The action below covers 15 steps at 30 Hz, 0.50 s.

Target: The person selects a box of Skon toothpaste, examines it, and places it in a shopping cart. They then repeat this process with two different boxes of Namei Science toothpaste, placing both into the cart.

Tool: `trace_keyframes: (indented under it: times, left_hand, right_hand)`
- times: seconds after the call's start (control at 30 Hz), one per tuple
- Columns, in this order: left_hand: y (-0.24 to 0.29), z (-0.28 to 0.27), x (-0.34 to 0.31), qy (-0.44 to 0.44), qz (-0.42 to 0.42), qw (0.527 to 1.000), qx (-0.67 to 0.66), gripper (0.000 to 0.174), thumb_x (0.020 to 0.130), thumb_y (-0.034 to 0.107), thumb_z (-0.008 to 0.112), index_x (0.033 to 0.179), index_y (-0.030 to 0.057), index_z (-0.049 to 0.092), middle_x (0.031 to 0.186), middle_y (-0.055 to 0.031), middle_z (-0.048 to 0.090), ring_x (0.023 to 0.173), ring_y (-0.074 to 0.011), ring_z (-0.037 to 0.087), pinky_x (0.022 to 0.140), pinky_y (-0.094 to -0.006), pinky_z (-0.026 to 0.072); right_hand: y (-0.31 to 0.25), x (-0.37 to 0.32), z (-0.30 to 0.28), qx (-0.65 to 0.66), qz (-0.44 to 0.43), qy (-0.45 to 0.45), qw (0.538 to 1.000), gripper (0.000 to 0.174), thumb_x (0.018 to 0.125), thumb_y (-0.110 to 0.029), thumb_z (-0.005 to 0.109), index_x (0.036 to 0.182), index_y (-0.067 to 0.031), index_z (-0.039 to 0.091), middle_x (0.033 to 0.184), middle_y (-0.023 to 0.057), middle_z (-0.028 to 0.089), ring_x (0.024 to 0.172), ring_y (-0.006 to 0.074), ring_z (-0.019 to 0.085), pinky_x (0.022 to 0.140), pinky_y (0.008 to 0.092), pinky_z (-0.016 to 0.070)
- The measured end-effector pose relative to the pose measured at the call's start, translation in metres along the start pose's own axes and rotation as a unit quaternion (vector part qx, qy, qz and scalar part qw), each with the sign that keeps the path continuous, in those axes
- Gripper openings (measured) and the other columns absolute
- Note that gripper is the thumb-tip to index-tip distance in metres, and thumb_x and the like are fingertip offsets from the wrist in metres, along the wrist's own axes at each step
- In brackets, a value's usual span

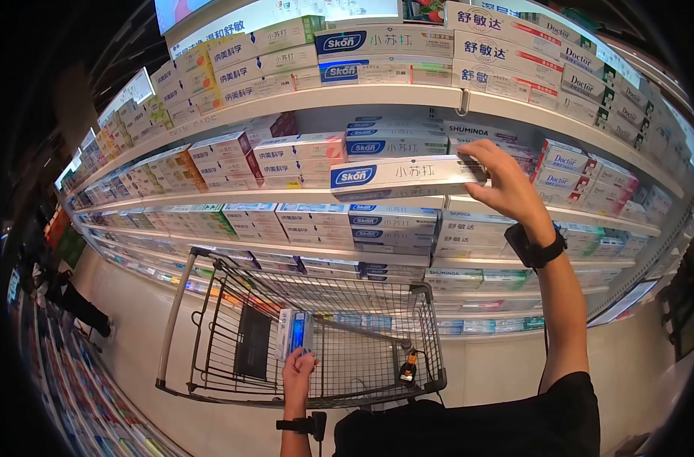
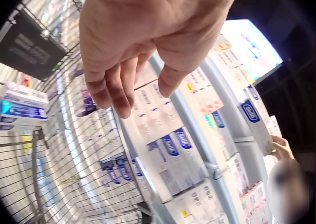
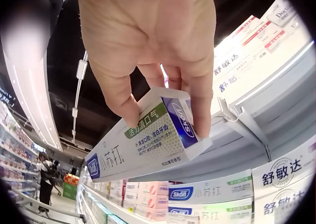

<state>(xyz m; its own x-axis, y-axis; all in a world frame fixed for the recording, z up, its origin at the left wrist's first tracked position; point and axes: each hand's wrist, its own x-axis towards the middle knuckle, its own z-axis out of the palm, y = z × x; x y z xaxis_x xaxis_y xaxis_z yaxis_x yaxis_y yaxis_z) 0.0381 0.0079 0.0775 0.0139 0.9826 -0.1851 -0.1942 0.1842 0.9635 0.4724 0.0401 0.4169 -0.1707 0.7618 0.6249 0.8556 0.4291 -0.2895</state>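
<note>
My right hand (image 1: 503,183) grips one end of a long white toothpaste box (image 1: 400,175) with a blue "Skon" label, held out in front of the shelf. In the right wrist view, thumb and fingers pinch its green-and-blue end (image 3: 173,125). Similar Skon boxes (image 3: 210,192) stand stacked on the shelf behind and below it. My left hand (image 1: 297,375) is over the near side of the shopping cart (image 1: 377,289), fingers loosely bent with nothing between them in the left wrist view. Beyond its fingertips in the head view, a few toothpaste boxes (image 1: 295,329) lie stacked in the cart.
Tiered shelves (image 1: 377,97) packed with toothpaste boxes curve across the front. A dark bottle (image 1: 409,369) stands at the cart's right end. Another person (image 3: 45,177) is farther down the aisle. More stocked shelving (image 1: 80,373) runs along the left.
</note>
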Motion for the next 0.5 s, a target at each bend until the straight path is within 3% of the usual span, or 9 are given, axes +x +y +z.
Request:
trace_keyframes:
  times: [0.13,0.17,0.27,0.3,0.37,0.4,0.47,0.5]
  left_hand:
    - [0.094,0.054,-0.007,-0.099,0.114,0.988,-0.016,0.080,0.082,0.013,0.072,0.145,0.0026,0.023,0.129,-0.0192,0.050,0.101,-0.0232,0.063,0.088,-0.0294,0.0505]
    - [0.117,0.067,-0.011,-0.112,0.141,0.983,-0.042,0.087,0.080,0.015,0.074,0.146,0.0040,0.019,0.132,-0.0198,0.047,0.103,-0.0247,0.062,0.088,-0.0311,0.0507]
    - [0.160,0.079,-0.017,-0.156,0.187,0.968,-0.065,0.106,0.072,0.025,0.081,0.148,0.0062,0.010,0.138,-0.0213,0.040,0.110,-0.0293,0.058,0.093,-0.0389,0.0495]
    - [0.167,0.082,-0.018,-0.170,0.198,0.963,-0.066,0.110,0.069,0.028,0.083,0.148,0.0062,0.010,0.138,-0.0216,0.040,0.113,-0.0302,0.057,0.095,-0.0408,0.0481]
    - [0.170,0.082,-0.023,-0.210,0.197,0.956,-0.057,0.116,0.063,0.034,0.086,0.148,0.0056,0.012,0.137,-0.0217,0.041,0.117,-0.0313,0.053,0.100,-0.0426,0.0444]
    - [0.164,0.076,-0.023,-0.225,0.175,0.958,-0.041,0.102,0.065,0.031,0.085,0.144,0.0024,0.026,0.130,-0.0185,0.050,0.115,-0.0271,0.055,0.098,-0.0389,0.0454]
    - [0.147,0.062,-0.022,-0.231,0.139,0.962,0.043,0.082,0.071,0.028,0.082,0.135,-0.0008,0.040,0.119,-0.0142,0.058,0.111,-0.0223,0.057,0.095,-0.0351,0.0469]
    - [0.132,0.061,-0.025,-0.206,0.119,0.971,-0.006,0.074,0.074,0.026,0.080,0.131,-0.0017,0.043,0.116,-0.0127,0.060,0.109,-0.0206,0.057,0.093,-0.0338,0.0474]
  right_hand:
    - [-0.012,-0.047,0.026,0.096,0.013,-0.005,0.995,0.049,0.072,-0.009,0.069,0.118,0.0005,0.056,0.112,0.0134,0.057,0.097,0.0252,0.059,0.078,0.0337,0.0501]
    - [-0.026,-0.059,0.032,0.151,0.076,-0.023,0.985,0.048,0.073,-0.010,0.070,0.118,-0.0013,0.058,0.112,0.0107,0.058,0.100,0.0216,0.058,0.075,0.0338,0.0523]
    - [-0.033,-0.098,0.061,0.277,0.107,-0.076,0.952,0.047,0.073,-0.011,0.071,0.118,-0.0038,0.059,0.114,0.0083,0.058,0.101,0.0202,0.057,0.073,0.0332,0.0536]
    - [-0.044,-0.105,0.061,0.313,0.162,-0.127,0.927,0.050,0.073,-0.003,0.070,0.122,-0.0004,0.057,0.119,0.0085,0.055,0.111,0.0199,0.054,0.087,0.0314,0.0521]
    - [-0.047,-0.123,0.073,0.308,0.179,-0.175,0.918,0.051,0.073,-0.004,0.070,0.122,-0.0012,0.058,0.119,0.0083,0.056,0.110,0.0197,0.054,0.084,0.0304,0.0525]
    - [-0.048,-0.129,0.076,0.304,0.185,-0.197,0.913,0.051,0.073,-0.005,0.071,0.122,-0.0016,0.058,0.118,0.0083,0.056,0.110,0.0196,0.054,0.083,0.0299,0.0527]
    - [-0.049,-0.138,0.082,0.298,0.192,-0.225,0.908,0.051,0.074,-0.009,0.073,0.122,-0.0027,0.058,0.117,0.0083,0.057,0.109,0.0188,0.055,0.078,0.0282,0.0529]
    - [-0.050,-0.145,0.084,0.304,0.211,-0.239,0.898,0.051,0.074,-0.010,0.073,0.123,-0.0031,0.058,0.118,0.0084,0.058,0.109,0.0188,0.055,0.077,0.0282,0.0530]
